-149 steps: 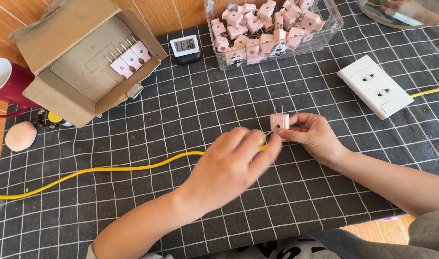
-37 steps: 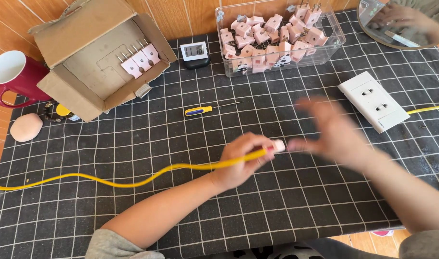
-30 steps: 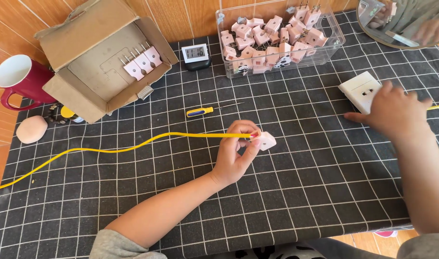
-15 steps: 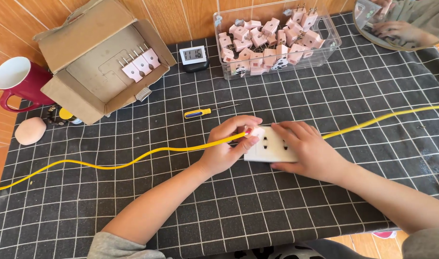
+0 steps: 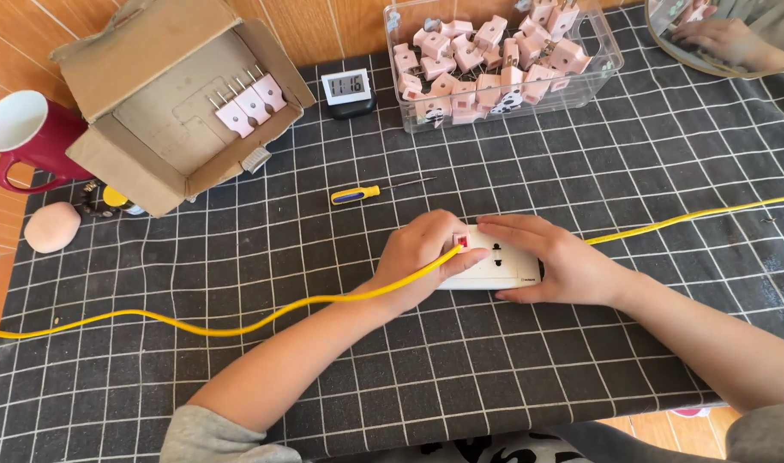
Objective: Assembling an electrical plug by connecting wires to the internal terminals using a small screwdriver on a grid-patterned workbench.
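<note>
I see my left hand (image 5: 422, 257) closed on a small pink plastic plug (image 5: 461, 241) at the end of a long yellow cable (image 5: 237, 324), holding it against the left end of a white rectangular socket block (image 5: 501, 262) that lies flat near the middle of the surface (image 5: 237, 257), a black mat with a white grid. My right hand (image 5: 555, 261) lies over the block's right half, fingers curled round its far edge and thumb under the near edge, clamping it in place. The cable trails left across open mat toward the surface's left edge; a second yellow stretch (image 5: 692, 214) runs from behind my right hand to the right edge. A yellow-and-blue screwdriver (image 5: 366, 192) lies just beyond my hands, apart from them. Farther back stand an open cardboard box (image 5: 152, 111), a small digital clock (image 5: 347, 88) and a clear plastic bin of pink plugs (image 5: 495, 60). The mat near me is bare grid.
</note>
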